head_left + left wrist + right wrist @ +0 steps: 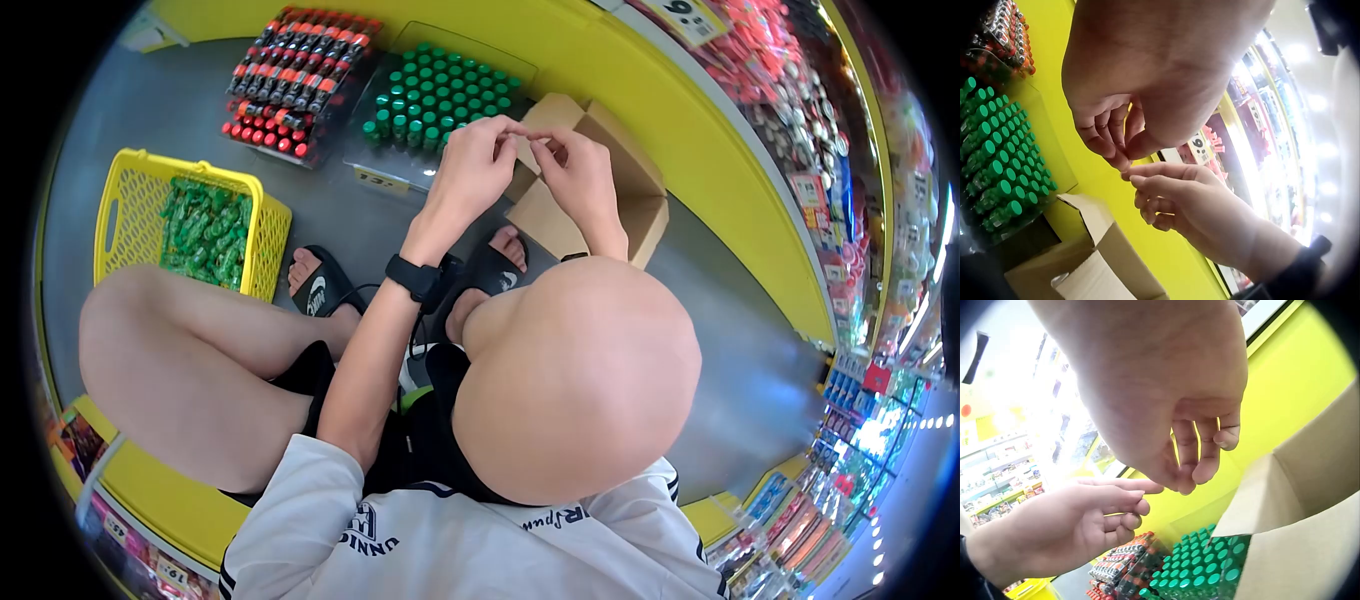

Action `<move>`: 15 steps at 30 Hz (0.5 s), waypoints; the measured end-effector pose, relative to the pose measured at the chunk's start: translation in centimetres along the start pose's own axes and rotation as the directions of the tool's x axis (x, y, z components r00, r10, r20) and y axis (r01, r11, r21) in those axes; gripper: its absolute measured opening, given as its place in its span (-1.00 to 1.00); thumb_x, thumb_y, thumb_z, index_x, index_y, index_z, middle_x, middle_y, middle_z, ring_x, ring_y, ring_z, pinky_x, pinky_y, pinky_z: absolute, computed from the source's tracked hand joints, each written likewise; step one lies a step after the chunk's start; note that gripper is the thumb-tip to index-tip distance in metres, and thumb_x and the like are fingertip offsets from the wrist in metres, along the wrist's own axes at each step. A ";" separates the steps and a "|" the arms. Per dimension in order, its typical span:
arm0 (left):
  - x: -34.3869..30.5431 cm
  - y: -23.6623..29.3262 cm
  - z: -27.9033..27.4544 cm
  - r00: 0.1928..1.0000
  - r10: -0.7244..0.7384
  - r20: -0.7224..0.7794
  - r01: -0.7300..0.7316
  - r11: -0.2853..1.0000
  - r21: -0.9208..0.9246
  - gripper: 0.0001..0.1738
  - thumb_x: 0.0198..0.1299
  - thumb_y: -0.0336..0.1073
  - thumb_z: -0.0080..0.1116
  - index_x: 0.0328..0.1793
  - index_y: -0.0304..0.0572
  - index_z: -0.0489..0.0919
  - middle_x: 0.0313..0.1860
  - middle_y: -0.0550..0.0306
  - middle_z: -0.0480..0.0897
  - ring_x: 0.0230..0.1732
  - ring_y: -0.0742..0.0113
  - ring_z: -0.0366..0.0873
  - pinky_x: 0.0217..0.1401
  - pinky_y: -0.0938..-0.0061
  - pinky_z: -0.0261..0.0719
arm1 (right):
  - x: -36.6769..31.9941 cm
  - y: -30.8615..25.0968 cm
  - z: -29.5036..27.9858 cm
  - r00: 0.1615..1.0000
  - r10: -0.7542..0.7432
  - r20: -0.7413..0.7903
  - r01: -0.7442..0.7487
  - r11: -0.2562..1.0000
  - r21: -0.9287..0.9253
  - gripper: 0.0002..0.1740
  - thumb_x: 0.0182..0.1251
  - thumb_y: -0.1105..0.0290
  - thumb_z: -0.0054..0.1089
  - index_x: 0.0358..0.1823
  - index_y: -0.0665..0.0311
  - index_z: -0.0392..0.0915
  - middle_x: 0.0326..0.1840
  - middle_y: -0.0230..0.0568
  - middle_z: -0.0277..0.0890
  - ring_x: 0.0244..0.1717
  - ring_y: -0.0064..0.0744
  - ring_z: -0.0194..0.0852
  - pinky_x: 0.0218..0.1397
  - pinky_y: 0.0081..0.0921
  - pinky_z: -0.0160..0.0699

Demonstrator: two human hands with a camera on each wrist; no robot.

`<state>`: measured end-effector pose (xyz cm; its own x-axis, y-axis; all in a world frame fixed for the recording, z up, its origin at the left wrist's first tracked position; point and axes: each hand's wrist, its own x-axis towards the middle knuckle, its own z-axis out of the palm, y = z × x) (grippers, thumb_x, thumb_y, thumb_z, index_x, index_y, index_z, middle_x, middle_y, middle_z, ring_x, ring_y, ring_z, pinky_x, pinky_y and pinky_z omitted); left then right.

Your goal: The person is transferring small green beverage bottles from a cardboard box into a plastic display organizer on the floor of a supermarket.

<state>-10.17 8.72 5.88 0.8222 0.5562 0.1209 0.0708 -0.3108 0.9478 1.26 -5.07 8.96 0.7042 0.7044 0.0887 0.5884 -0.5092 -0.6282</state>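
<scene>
My left hand [508,128] and right hand [540,146] meet fingertip to fingertip above an open cardboard box [590,215]. In the left wrist view the left hand [1119,159] has thumb and curled fingers pinched together. The right hand [1136,179] reaches up to it with thumb and forefinger together and the other fingers curled. The right wrist view shows the right hand [1188,481] curled over the left hand [1144,489]. I see nothing between the fingers. The box flaps [1297,506] stand open below; what lies inside is hidden.
A tray of green-capped bottles [440,95] and a pack of red-capped bottles [295,80] stand on the grey floor ahead. A yellow basket [125,200] with green packets [205,230] is at the left. Yellow shelf bases [700,150] line the aisle. My feet in black sandals [320,290] are below the hands.
</scene>
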 end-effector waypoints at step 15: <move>4.1 0.1 8.6 0.928 0.164 0.334 -0.238 0.952 0.194 -0.80 0.44 -0.44 0.17 0.02 -0.36 0.75 -0.04 -0.16 0.76 -0.11 -0.19 0.73 -0.01 0.04 0.70 | -0.9 11.9 -4.5 0.921 0.340 0.188 -0.283 0.919 -0.275 -0.77 0.41 0.27 0.38 0.00 0.17 0.82 -0.09 -0.02 0.85 0.03 0.07 0.84 0.15 -0.07 0.79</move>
<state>-1.92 4.36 3.91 0.9636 0.2075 0.1689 -0.0188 -0.5773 0.8163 9.41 -13.97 4.83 0.7746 0.5684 -0.2771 0.4504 -0.8035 -0.3892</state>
